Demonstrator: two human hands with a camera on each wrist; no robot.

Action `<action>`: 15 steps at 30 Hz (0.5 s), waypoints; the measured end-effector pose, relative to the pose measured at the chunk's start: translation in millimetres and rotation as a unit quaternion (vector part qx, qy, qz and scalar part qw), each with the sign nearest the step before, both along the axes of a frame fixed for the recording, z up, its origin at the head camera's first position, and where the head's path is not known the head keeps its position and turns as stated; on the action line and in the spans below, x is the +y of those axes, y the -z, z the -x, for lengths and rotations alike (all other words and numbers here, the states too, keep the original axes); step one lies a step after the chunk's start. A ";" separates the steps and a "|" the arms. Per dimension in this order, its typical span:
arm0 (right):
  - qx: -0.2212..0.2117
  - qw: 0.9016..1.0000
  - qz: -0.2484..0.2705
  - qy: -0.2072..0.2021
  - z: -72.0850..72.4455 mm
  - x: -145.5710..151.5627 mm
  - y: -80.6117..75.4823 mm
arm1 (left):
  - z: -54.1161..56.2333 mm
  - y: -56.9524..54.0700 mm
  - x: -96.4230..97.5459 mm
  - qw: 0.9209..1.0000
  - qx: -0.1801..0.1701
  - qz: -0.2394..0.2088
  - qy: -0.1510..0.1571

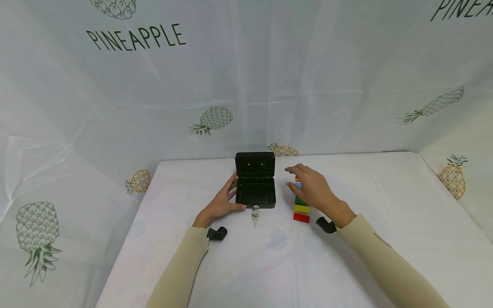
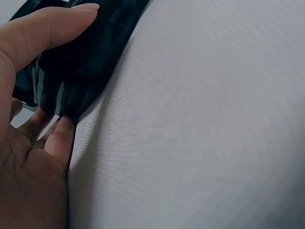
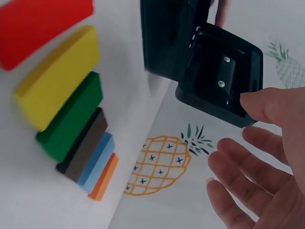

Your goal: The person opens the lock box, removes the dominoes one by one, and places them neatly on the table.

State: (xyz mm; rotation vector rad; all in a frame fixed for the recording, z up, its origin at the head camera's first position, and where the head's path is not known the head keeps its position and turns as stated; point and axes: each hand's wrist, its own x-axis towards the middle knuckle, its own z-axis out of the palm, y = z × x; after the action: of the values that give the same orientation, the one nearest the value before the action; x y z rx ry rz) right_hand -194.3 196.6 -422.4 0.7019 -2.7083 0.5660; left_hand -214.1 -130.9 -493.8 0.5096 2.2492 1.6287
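A small black cash box stands on the table with its lid raised and its inside bare. Keys hang from the lock at its front. My left hand holds the box's left side, thumb across the front corner and fingers along the side. To the right of the box, my right hand hovers over a row of coloured blocks, fingers spread and holding nothing. From near to far the row runs red block, yellow block, green block, dark brown block, light blue block and orange block.
A white cloth covers the table. Behind the box hangs a pale curtain printed with pineapples, close to the table's far edge. Black wrist devices sit at both cuffs.
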 end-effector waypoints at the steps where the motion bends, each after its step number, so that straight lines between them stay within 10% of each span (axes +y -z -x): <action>1: -0.003 1.000 0.003 0.003 1.9 -1.8 -0.5 | 0.1 0.0 0.0 1.000 0.000 0.001 0.000; 15: -0.009 1.000 0.018 0.023 19.1 -11.6 -6.2 | 3.1 0.0 1.8 1.000 0.015 0.005 0.007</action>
State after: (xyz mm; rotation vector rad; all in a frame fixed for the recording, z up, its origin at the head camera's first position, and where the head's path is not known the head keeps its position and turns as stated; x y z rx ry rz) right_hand -213.5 184.9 -416.2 0.6266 -2.7153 0.6117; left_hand -217.2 -129.0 -493.8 0.5478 2.2685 1.6139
